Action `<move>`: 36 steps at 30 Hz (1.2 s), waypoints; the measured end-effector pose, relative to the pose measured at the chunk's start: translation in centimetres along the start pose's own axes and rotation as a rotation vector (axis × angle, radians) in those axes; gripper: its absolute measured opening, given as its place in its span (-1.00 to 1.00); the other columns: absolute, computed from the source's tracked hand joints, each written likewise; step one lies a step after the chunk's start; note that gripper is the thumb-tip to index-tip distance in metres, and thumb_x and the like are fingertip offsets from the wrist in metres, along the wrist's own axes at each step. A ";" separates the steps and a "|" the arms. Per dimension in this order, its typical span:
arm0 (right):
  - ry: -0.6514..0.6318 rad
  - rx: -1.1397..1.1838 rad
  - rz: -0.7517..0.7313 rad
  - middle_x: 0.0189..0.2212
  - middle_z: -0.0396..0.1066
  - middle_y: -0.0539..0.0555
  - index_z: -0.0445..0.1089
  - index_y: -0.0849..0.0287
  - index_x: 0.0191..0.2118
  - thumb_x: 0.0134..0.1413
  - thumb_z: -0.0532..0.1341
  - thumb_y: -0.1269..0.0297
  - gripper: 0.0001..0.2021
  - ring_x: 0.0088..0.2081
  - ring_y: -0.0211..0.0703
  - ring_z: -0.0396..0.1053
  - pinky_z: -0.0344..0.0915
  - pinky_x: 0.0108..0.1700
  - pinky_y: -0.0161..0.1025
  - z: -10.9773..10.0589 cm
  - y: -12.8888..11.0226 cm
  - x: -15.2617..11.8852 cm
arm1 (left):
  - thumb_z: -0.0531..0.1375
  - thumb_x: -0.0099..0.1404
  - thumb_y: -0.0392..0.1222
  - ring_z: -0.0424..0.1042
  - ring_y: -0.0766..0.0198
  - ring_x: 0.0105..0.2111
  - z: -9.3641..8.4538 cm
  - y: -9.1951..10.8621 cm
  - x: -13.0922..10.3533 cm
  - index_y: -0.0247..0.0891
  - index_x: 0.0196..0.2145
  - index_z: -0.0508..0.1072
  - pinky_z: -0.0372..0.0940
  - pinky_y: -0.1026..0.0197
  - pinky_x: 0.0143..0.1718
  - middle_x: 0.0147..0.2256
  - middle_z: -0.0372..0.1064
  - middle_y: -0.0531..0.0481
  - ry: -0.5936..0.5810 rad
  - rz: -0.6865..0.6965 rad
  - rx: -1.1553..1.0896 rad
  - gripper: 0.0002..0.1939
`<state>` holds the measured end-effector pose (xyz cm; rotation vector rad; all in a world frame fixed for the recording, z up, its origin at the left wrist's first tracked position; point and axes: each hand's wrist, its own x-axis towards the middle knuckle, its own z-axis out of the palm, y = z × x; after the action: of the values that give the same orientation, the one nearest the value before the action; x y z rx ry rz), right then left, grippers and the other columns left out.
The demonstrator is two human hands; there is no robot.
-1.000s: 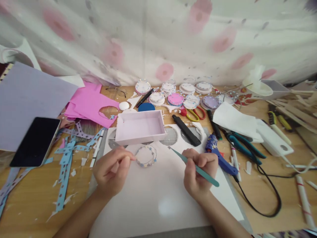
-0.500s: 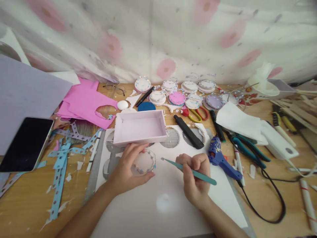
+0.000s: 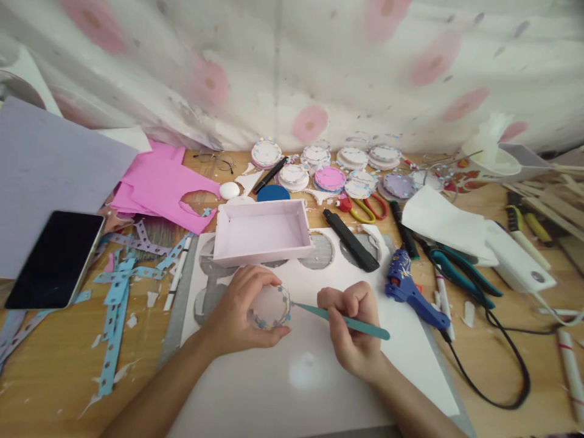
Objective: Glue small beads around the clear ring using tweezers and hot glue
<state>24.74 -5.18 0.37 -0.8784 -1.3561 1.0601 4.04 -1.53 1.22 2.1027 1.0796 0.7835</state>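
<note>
My left hand (image 3: 235, 313) curls around a small round disc (image 3: 271, 305), pale inside, with small blue and light dots along its rim. Thumb and fingers grip it by opposite edges, tilted above the white sheet (image 3: 255, 389). My right hand (image 3: 353, 325) pinches a pair of teal tweezers (image 3: 371, 330) like a pen. Their thin tip is at the right rim of the disc; whether a small piece is between the points, I cannot tell. Just behind the disc stands an open pale pink box (image 3: 262, 253).
Several decorated discs (image 3: 331, 178) line the back. Right of the sheet lie a blue glue gun (image 3: 413, 292) with its black cord and teal-handled pliers (image 3: 465, 274). A black cutter (image 3: 350, 240) rests nearby. Pink foam sheets (image 3: 157, 182), a phone (image 3: 55, 260) and blue strips (image 3: 112, 334) are left.
The tweezers have moved left, bringing their tip to the disc's rim; a small piece at the tip was visible before. My left hand has tilted the disc slightly. The view has shifted a little.
</note>
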 end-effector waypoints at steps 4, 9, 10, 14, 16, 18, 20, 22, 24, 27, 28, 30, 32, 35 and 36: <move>-0.010 -0.018 -0.012 -0.54 -0.10 -0.15 -0.07 0.03 -0.31 0.33 -0.01 0.33 -0.82 -0.55 -0.28 -0.04 -0.03 -0.50 -0.30 0.0 -0.2 0.2 | 0.38 -0.04 -0.17 0.33 0.06 -0.13 -0.1 0.0 0.0 -0.17 -0.07 0.29 0.26 0.04 -0.07 -0.16 0.33 -0.07 0.008 0.017 -0.012 -0.43; -0.018 0.013 -0.017 -0.54 -0.09 -0.14 -0.06 0.03 -0.31 0.33 -0.01 0.35 -0.82 -0.56 -0.28 -0.05 -0.05 -0.51 -0.30 0.0 -0.2 0.1 | 0.38 -0.03 -0.16 0.34 0.07 -0.15 0.0 -0.1 0.0 -0.17 -0.09 0.29 0.26 0.06 -0.09 -0.18 0.34 -0.08 0.016 0.039 -0.006 -0.45; -0.022 0.023 -0.010 -0.53 -0.09 -0.14 -0.06 0.03 -0.31 0.32 -0.01 0.36 -0.82 -0.56 -0.28 -0.05 -0.05 -0.50 -0.30 0.0 -0.2 0.1 | 0.38 -0.03 -0.15 0.34 0.07 -0.15 0.0 -0.2 0.0 -0.17 -0.09 0.30 0.27 0.06 -0.10 -0.18 0.35 -0.08 0.020 0.046 -0.004 -0.45; -0.035 0.041 0.006 -0.52 -0.09 -0.14 -0.06 0.02 -0.30 0.32 -0.01 0.36 -0.83 -0.55 -0.28 -0.06 -0.04 -0.50 -0.30 0.0 0.1 -0.2 | 0.38 -0.03 -0.13 0.35 0.08 -0.16 0.0 -0.2 -0.1 -0.18 -0.09 0.31 0.27 0.06 -0.11 -0.19 0.36 -0.08 0.019 0.050 -0.004 -0.46; -0.040 0.043 0.005 -0.52 -0.09 -0.14 -0.06 0.03 -0.30 0.32 -0.01 0.37 -0.83 -0.55 -0.28 -0.05 -0.04 -0.50 -0.30 0.0 0.1 -0.3 | 0.39 -0.03 -0.13 0.35 0.08 -0.16 0.1 -0.2 -0.1 -0.18 -0.09 0.31 0.27 0.06 -0.11 -0.19 0.36 -0.07 0.022 0.053 -0.006 -0.45; -0.046 0.050 -0.001 -0.52 -0.09 -0.13 -0.05 0.03 -0.30 0.32 -0.01 0.38 -0.83 -0.55 -0.28 -0.05 -0.05 -0.50 -0.30 0.0 0.1 -0.3 | 0.39 -0.04 -0.14 0.35 0.08 -0.16 0.1 -0.3 -0.2 -0.18 -0.09 0.31 0.27 0.06 -0.11 -0.19 0.36 -0.07 0.026 0.061 -0.004 -0.45; -0.050 0.058 -0.013 -0.52 -0.09 -0.13 -0.05 0.03 -0.30 0.33 -0.02 0.38 -0.83 -0.54 -0.28 -0.06 -0.06 -0.50 -0.30 0.0 0.1 -0.2 | 0.38 -0.04 -0.15 0.35 0.08 -0.16 0.1 -0.3 -0.2 -0.18 -0.09 0.31 0.27 0.06 -0.11 -0.19 0.36 -0.07 0.029 0.065 -0.001 -0.45; -0.050 0.055 -0.013 -0.52 -0.10 -0.13 -0.06 0.03 -0.31 0.33 -0.02 0.37 -0.82 -0.54 -0.28 -0.07 -0.07 -0.49 -0.30 0.0 0.0 -0.2 | 0.38 -0.04 -0.16 0.35 0.08 -0.16 0.1 -0.3 -0.1 -0.18 -0.09 0.31 0.27 0.07 -0.11 -0.19 0.36 -0.07 0.033 0.066 -0.002 -0.46; -0.045 0.043 -0.009 -0.52 -0.10 -0.13 -0.07 0.03 -0.31 0.34 -0.01 0.35 -0.81 -0.54 -0.27 -0.07 -0.07 -0.49 -0.30 0.1 -0.1 -0.2 | 0.37 -0.04 -0.17 0.35 0.09 -0.16 0.1 -0.2 -0.1 -0.18 -0.09 0.31 0.27 0.07 -0.10 -0.19 0.35 -0.06 0.039 0.070 -0.009 -0.46; -0.036 0.034 -0.005 -0.52 -0.11 -0.13 -0.07 0.03 -0.32 0.35 -0.01 0.33 -0.81 -0.53 -0.27 -0.06 -0.07 -0.49 -0.29 0.1 -0.1 -0.2 | 0.37 -0.05 -0.18 0.34 0.09 -0.16 0.1 -0.2 -0.1 -0.19 -0.10 0.31 0.26 0.06 -0.10 -0.19 0.35 -0.06 0.046 0.078 -0.021 -0.46; -0.036 0.039 -0.004 -0.52 -0.11 -0.13 -0.07 0.03 -0.31 0.35 -0.01 0.33 -0.81 -0.53 -0.27 -0.06 -0.07 -0.49 -0.29 0.1 -0.1 -0.2 | 0.37 -0.05 -0.19 0.34 0.09 -0.16 0.1 -0.3 -0.1 -0.19 -0.10 0.31 0.26 0.06 -0.10 -0.19 0.35 -0.06 0.045 0.076 -0.024 -0.46; -0.037 0.056 0.006 -0.52 -0.11 -0.13 -0.06 0.04 -0.31 0.35 -0.01 0.33 -0.81 -0.53 -0.27 -0.07 -0.08 -0.48 -0.28 0.1 0.0 -0.2 | 0.37 -0.05 -0.19 0.34 0.09 -0.16 0.1 -0.3 -0.2 -0.19 -0.10 0.31 0.26 0.06 -0.09 -0.19 0.34 -0.05 0.044 0.072 -0.031 -0.46; -0.035 0.076 0.008 -0.52 -0.11 -0.13 -0.06 0.04 -0.31 0.35 0.00 0.33 -0.81 -0.52 -0.27 -0.07 -0.09 -0.48 -0.28 0.1 0.0 -0.3 | 0.37 -0.05 -0.19 0.34 0.10 -0.16 0.1 -0.3 -0.2 -0.19 -0.10 0.31 0.26 0.07 -0.10 -0.19 0.34 -0.05 0.040 0.065 -0.036 -0.47; -0.024 0.097 0.003 -0.52 -0.11 -0.13 -0.05 0.04 -0.31 0.35 0.01 0.34 -0.81 -0.51 -0.27 -0.07 -0.10 -0.47 -0.27 0.0 0.0 -0.2 | 0.36 -0.04 -0.18 0.34 0.10 -0.16 0.1 -0.3 -0.2 -0.19 -0.10 0.31 0.27 0.08 -0.11 -0.19 0.34 -0.05 0.036 0.056 -0.044 -0.47; -0.021 0.102 0.000 -0.52 -0.11 -0.13 -0.05 0.04 -0.31 0.35 0.01 0.34 -0.81 -0.51 -0.27 -0.07 -0.10 -0.47 -0.27 0.1 -0.1 -0.2 | 0.36 -0.04 -0.17 0.34 0.10 -0.16 0.0 -0.3 -0.2 -0.19 -0.10 0.31 0.27 0.08 -0.11 -0.19 0.33 -0.05 0.035 0.054 -0.048 -0.47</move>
<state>24.71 -5.39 0.38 -0.7943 -1.3072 1.1313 3.81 -1.56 0.89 2.0923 1.0161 0.8670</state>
